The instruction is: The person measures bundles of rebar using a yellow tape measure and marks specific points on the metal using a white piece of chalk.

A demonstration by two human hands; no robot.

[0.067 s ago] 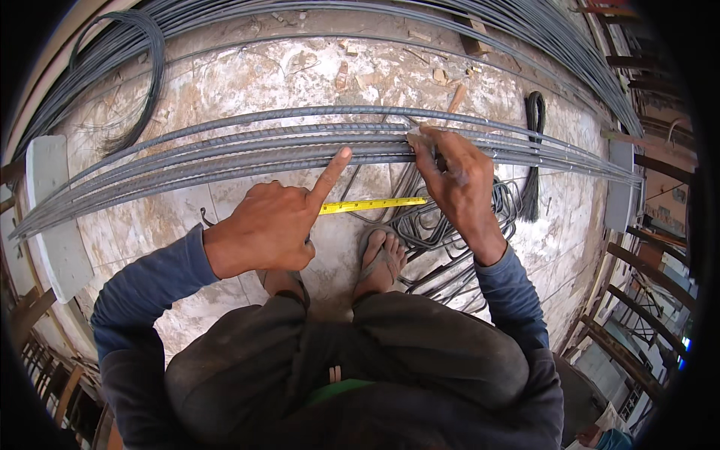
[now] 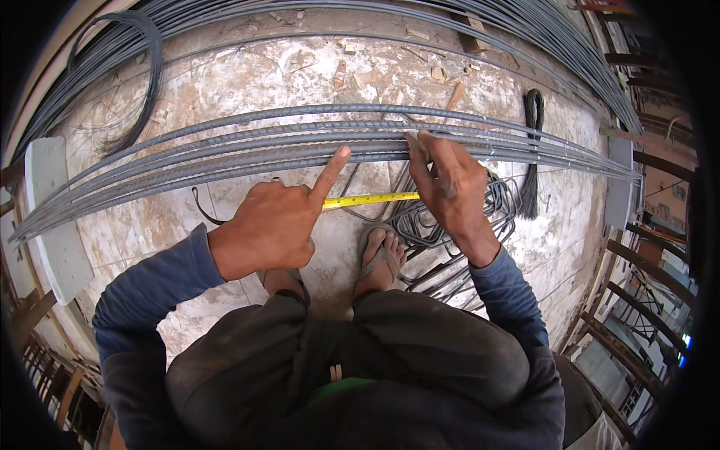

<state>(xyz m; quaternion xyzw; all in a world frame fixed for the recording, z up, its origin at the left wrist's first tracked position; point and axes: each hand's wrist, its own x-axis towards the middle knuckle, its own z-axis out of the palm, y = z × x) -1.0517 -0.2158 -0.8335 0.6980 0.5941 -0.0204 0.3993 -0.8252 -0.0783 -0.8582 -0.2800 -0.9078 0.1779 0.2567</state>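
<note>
A row of several ribbed steel rebars (image 2: 247, 150) runs left to right in front of me. My left hand (image 2: 274, 225) is closed round a tape measure, its case hidden in the palm; the index finger stretches out toward the nearest bars. From that hand the yellow tape blade (image 2: 367, 200) extends rightward, its far end passing behind my right hand. A dark strap loop (image 2: 196, 201) sticks out left of the left hand. My right hand (image 2: 454, 184) pinches a small whitish piece of chalk (image 2: 412, 137) against the bars. Pale marks show on the bars farther right.
Grey supports hold the bars at the left (image 2: 46, 217) and the right (image 2: 619, 176). Bent rebar stirrups (image 2: 442, 240) lie on the floor by my foot. A tie-wire bundle (image 2: 532, 157), a wire coil (image 2: 154, 82) and long rods (image 2: 525, 30) lie beyond.
My right hand has shifted slightly left along the bars with the chalk. The strap loop beside my left hand has swung up into clearer sight.
</note>
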